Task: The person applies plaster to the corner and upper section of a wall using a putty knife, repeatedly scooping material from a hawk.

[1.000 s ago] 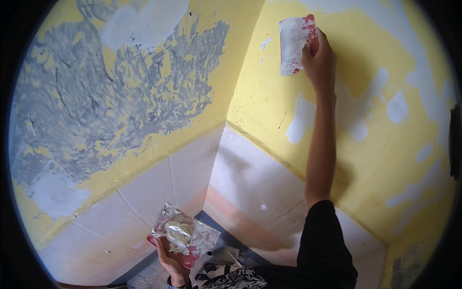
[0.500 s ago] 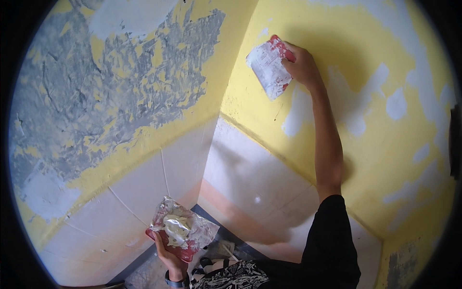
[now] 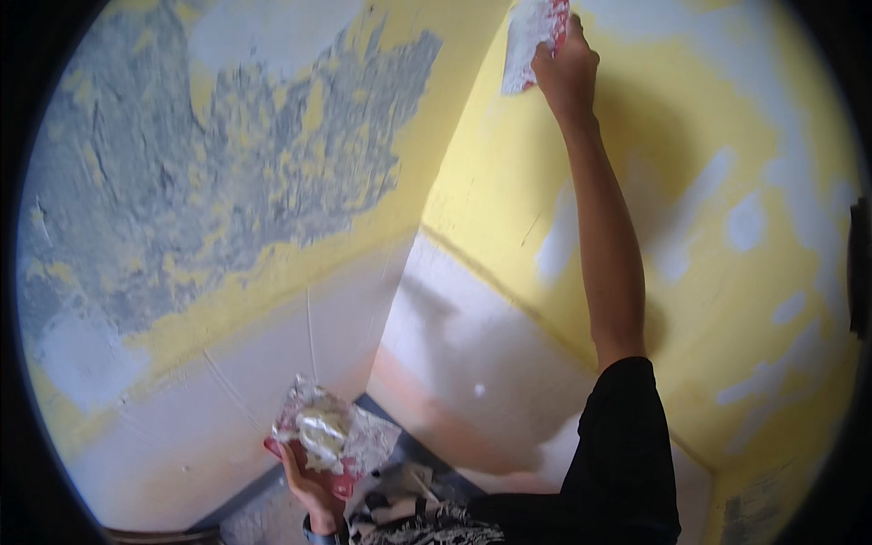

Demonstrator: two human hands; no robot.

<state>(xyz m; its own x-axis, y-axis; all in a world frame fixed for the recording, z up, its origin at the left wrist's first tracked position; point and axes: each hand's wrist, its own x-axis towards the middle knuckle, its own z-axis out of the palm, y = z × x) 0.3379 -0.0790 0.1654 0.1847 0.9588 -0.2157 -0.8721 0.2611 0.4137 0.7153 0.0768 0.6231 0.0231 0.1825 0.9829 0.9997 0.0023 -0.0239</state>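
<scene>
High on the right-hand yellow wall (image 3: pixel 509 163), my right hand (image 3: pixel 569 74) grips a wide putty knife (image 3: pixel 529 45) with a red handle and a blade smeared white. Its blade lies at the wall beside the corner, its upper end cut off by the picture's edge. Low in the view, my left hand (image 3: pixel 311 486) holds a second putty knife (image 3: pixel 371 440), also red-handled, with its blade turned up. A wet, pale lump of putty (image 3: pixel 322 434) rests on that blade. The left fingers are partly hidden beneath the tool.
The left wall (image 3: pixel 227 163) has a large rough grey area with yellow and white patches. White smears (image 3: pixel 747 221) mark the right wall. Pale tiles (image 3: pixel 481 327) line the lower walls. A dark object (image 3: pixel 858 268) shows at the right rim.
My right hand has moved up along the right wall with its putty knife, the blade now more upright. My left hand and its putty-loaded knife have shifted slightly down and left.
</scene>
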